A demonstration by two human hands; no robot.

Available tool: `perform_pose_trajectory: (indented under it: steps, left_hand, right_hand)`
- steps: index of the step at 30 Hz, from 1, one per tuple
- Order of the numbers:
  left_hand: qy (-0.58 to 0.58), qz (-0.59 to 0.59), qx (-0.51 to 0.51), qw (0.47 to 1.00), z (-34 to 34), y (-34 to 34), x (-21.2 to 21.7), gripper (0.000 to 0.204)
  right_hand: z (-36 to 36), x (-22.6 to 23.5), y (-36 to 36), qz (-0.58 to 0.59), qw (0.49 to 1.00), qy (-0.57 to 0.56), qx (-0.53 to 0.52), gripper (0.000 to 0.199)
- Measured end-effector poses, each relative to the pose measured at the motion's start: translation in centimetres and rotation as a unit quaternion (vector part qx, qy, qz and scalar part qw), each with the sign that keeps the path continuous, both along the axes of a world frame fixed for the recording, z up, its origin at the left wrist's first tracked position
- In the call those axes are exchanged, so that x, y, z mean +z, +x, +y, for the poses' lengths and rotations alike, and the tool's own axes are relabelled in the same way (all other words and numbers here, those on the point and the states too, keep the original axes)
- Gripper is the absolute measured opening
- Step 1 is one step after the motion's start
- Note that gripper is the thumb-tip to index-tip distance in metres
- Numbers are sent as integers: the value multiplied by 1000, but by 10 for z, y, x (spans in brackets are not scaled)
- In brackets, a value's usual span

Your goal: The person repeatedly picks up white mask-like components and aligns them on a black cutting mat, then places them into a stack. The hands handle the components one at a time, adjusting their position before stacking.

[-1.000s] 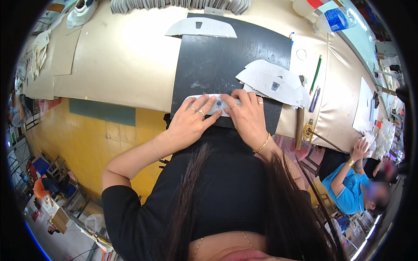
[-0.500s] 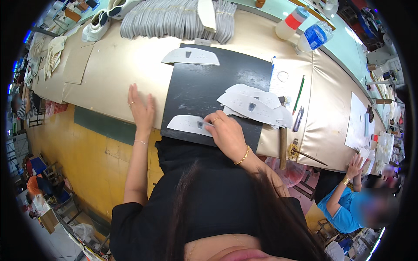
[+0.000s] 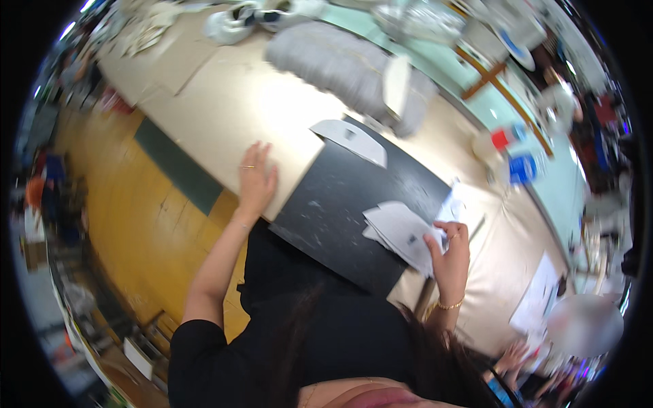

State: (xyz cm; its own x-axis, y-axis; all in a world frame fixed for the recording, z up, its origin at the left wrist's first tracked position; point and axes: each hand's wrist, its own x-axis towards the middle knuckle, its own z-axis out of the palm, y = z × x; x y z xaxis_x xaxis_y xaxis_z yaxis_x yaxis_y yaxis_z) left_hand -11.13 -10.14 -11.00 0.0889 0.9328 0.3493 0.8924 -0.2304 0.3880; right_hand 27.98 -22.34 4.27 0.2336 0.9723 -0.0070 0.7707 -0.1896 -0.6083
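Note:
A pile of thin grey-white half-moon pieces (image 3: 396,224), the upper one with a small dark patch, lies fanned near the right side of a black board (image 3: 326,211). At the right end of this pile is my right hand (image 3: 451,258), with thumb and fingers closed about the edge of the top piece. Blur hides the exact grip. Another such half-moon piece (image 3: 354,141) lies alone across the board's far left corner. My left hand (image 3: 257,182) rests, fingers stretched, on the gold-beige table cover left of the board, holding nothing.
A long bundled row of grey pieces (image 3: 333,61) stands behind the board, a pale piece (image 3: 396,85) on it. White shoes (image 3: 235,24) are at the back. Two bottles (image 3: 500,139) stand to the right. A co-worker's hand (image 3: 513,355) shows at lower right.
The piece from the board's near left corner is gone from there. My right hand has moved right to the pile. The whole view has swung, so the table appears turned.

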Motion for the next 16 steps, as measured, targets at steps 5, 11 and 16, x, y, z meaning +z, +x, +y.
perform_pose_trajectory:
  steps: [5,11,16]
  left_hand:
    - [52,-32,-11,998,0,0,0,52]
    - [119,-107,23,987,-21,-10,-12,52]
    - [0,-219,81,972,-111,-77,-45,62]
  right_hand:
    - [56,-5,-101,100,963,-31,247,25]
    - [103,-31,-233,85,896,-42,435,24]
    - [157,-68,-342,-2,861,0,508,30]
